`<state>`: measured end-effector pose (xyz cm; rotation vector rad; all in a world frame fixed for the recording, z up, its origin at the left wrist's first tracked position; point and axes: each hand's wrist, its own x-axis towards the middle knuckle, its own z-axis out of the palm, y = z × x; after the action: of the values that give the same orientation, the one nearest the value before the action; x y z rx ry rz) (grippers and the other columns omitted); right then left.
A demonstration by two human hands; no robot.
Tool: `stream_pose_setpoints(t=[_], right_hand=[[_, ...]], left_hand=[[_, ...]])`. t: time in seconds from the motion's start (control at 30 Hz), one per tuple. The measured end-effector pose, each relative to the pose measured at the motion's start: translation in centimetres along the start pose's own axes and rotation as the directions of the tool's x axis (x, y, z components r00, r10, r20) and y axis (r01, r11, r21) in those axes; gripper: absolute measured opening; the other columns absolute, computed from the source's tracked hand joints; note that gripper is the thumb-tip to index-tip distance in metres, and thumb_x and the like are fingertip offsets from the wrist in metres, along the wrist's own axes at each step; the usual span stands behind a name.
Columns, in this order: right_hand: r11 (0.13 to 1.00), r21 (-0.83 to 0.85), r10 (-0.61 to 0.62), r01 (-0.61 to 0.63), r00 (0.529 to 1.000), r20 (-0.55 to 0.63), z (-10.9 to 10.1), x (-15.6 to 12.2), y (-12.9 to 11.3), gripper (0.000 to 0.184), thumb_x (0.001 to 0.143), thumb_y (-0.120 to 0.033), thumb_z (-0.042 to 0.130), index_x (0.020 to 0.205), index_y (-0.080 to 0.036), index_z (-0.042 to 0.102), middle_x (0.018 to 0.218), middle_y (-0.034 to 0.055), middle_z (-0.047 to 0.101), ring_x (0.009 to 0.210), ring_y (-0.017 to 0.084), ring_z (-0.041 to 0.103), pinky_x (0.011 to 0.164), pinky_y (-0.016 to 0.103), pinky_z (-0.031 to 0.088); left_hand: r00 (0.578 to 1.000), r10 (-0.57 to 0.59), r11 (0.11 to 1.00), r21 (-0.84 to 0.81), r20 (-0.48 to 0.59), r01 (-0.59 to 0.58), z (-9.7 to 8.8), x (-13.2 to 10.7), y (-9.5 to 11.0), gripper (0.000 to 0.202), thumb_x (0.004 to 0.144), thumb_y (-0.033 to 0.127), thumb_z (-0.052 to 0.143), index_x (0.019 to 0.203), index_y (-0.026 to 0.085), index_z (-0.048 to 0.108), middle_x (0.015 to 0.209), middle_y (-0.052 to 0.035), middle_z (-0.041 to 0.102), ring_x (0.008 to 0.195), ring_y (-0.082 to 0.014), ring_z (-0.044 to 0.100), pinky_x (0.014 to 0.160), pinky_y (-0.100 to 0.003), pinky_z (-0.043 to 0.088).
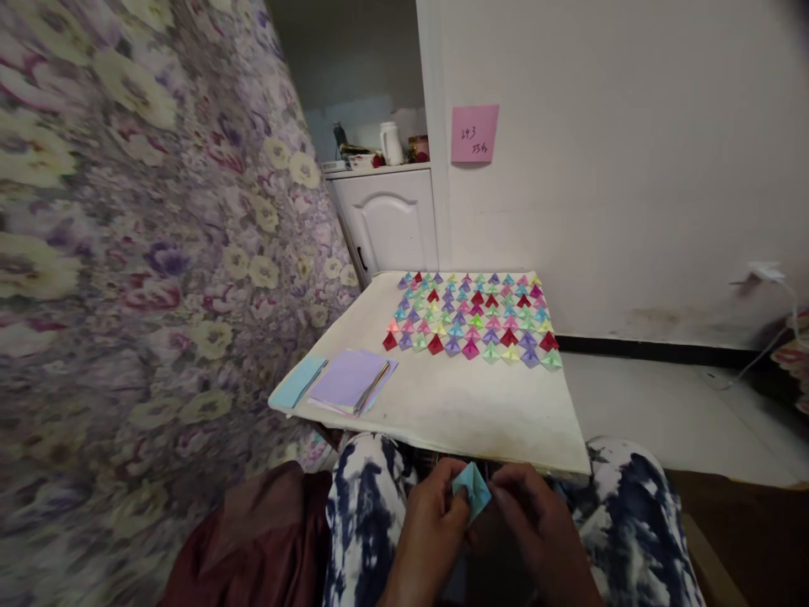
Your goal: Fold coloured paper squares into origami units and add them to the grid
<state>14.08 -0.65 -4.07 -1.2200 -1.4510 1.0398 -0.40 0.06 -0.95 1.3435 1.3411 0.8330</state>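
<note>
Low over my lap, just off the table's near edge, my left hand [435,514] pinches a small light blue folded origami paper [474,496] between thumb and fingers. The paper is creased into a diamond shape with flaps. My right hand [527,510] has its thumb and fingers closed at the paper's right corner; exactly how much it grips is hard to see. Beyond, on the table, several rows of small folded paper pieces [471,316] in many colours lie side by side.
On the cream-covered table [468,405], a stack of purple-topped paper sheets [347,379] lies at left beside light blue sheets [300,381]. A floral curtain [190,253] hangs along the left. A pink note [474,135] is on the wall, and a white cabinet [388,223] stands behind.
</note>
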Motion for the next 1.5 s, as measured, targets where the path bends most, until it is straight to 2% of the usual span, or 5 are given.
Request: stream_pose_setpoints(t=[0.23,0.63,1.07,1.3,1.5], right_hand=[[0.981,-0.120,-0.158,0.150,0.986,-0.061,1.2,-0.5,-0.7,0.027,0.069,-0.016,0.059,0.095,-0.021,0.055,0.090,0.0027,0.063,0.079,0.017,0.061,0.072,0.025,0.050],[0.953,-0.266,-0.167,0.147,0.984,-0.054,0.8,0.3,0.5,0.022,0.074,-0.009,0.051,0.092,-0.021,0.049,0.092,0.0042,0.057,0.088,0.019,0.056,0.079,0.030,0.047],[0.918,-0.317,-0.259,0.237,0.965,-0.030,0.6,0.8,1.2,0.014,0.077,-0.007,0.047,0.078,-0.020,0.053,0.099,0.0085,0.053,0.091,0.019,0.056,0.078,0.031,0.049],[0.908,-0.333,-0.268,0.255,0.963,0.005,0.1,1.3,1.3,0.018,0.077,-0.005,0.045,0.078,-0.020,0.055,0.095,0.0065,0.055,0.087,0.018,0.057,0.077,0.030,0.049],[0.927,-0.305,-0.206,0.218,0.976,0.072,0.4,0.9,1.2,0.025,0.078,-0.002,0.040,0.081,-0.019,0.056,0.097,0.0064,0.054,0.088,0.017,0.056,0.077,0.028,0.048]], left_hand=[[0.987,0.140,0.983,0.130,-0.080,-0.129,-0.2,-0.1,0.6,0.027,0.082,0.020,0.041,0.098,0.017,0.063,0.084,-0.0037,0.067,0.078,-0.0175,0.060,0.070,-0.025,0.044],[0.990,0.122,0.977,0.187,-0.071,-0.107,1.4,-0.2,-1.1,0.018,0.084,0.019,0.040,0.088,0.019,0.058,0.077,-0.0021,0.063,0.073,-0.0165,0.058,0.064,-0.023,0.042],[0.998,0.048,0.984,-0.173,-0.032,-0.052,3.0,0.5,-3.0,0.025,0.082,0.029,0.048,0.101,0.016,0.058,0.099,-0.0069,0.064,0.095,-0.0209,0.056,0.085,-0.032,0.043],[0.943,0.270,0.947,0.232,-0.194,-0.224,2.0,-0.1,-1.6,0.031,0.080,0.015,0.046,0.110,0.020,0.052,0.111,-0.0090,0.053,0.098,-0.0196,0.053,0.087,-0.034,0.042],[0.933,0.353,0.782,0.567,-0.062,-0.259,1.5,-0.4,-0.4,0.019,0.082,0.015,0.043,0.087,0.022,0.060,0.100,-0.0065,0.055,0.092,-0.0201,0.054,0.079,-0.033,0.045]])
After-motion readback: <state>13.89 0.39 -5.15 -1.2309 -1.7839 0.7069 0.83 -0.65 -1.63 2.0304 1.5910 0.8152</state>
